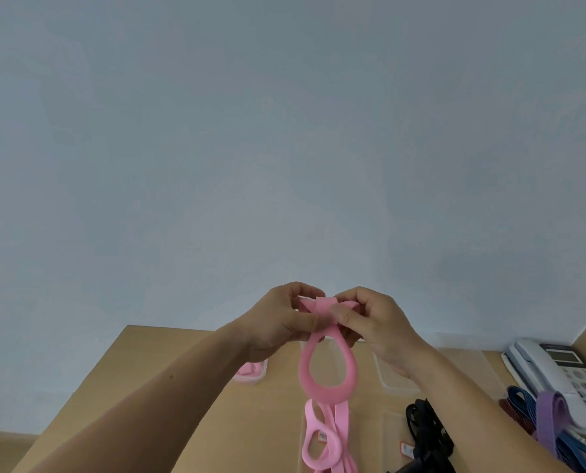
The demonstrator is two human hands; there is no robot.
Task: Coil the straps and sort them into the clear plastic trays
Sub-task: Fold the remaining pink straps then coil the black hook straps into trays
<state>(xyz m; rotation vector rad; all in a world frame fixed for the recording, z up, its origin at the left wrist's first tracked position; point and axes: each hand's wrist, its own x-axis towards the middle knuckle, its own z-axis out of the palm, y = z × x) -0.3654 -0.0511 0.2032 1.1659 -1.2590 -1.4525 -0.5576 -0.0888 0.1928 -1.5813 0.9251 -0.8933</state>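
Fingers point(342, 315): those of the left hand point(277, 322) and right hand point(380, 326) are curled, pinching the folded top of a pink strap point(329, 394) held above the surface point(182, 387). One loop hangs just below the fingers and the rest trails down onto the surface.
Clear tray point(250, 380), behind the left hand: holds a pink coil point(247, 369).
Second clear tray point(399, 388), under the right wrist: contents cannot be told.
Black straps point(424, 428): on the surface, right of the pink strap.

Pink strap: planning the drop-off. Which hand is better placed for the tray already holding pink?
Probably left: the left hand pinches the pink strap nearest that tray; right hand is farther.
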